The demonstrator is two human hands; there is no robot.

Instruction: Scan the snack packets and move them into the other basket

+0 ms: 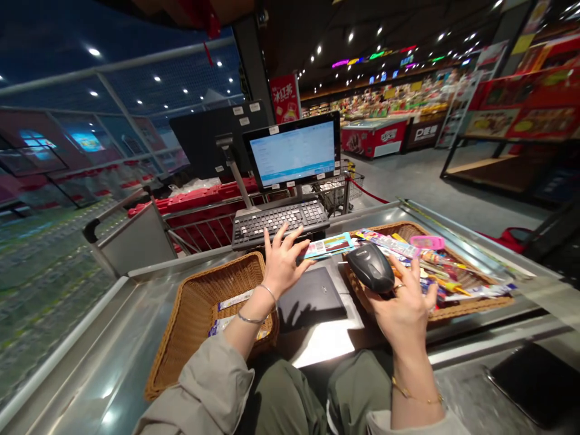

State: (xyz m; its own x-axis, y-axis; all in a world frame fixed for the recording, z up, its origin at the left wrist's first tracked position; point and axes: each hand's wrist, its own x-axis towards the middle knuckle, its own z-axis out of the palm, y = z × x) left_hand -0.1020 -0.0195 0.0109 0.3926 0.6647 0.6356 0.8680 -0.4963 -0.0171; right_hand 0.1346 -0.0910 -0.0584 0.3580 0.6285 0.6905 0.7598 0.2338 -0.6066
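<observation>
My left hand (283, 260) pinches one end of a small flat packet (330, 246) with a barcode, holding it level above the counter; its other fingers are spread. My right hand (403, 305) grips a black handheld barcode scanner (372, 267), whose head sits just to the right of the packet. Both hands hover over a dark flat scanner plate (312, 296) set between two wicker baskets. The right basket (471, 305) is full of several colourful packets and sticks. The left basket (190, 314) holds a few packets near its right wall.
A black keyboard (278, 222) and a lit till screen (293, 151) stand just beyond my hands. The steel counter (122, 350) runs left and right. Red shopping baskets (203, 199) and a wire trolley (335, 190) sit behind the till. Shop shelves and a freezer chest (374, 136) are farther off.
</observation>
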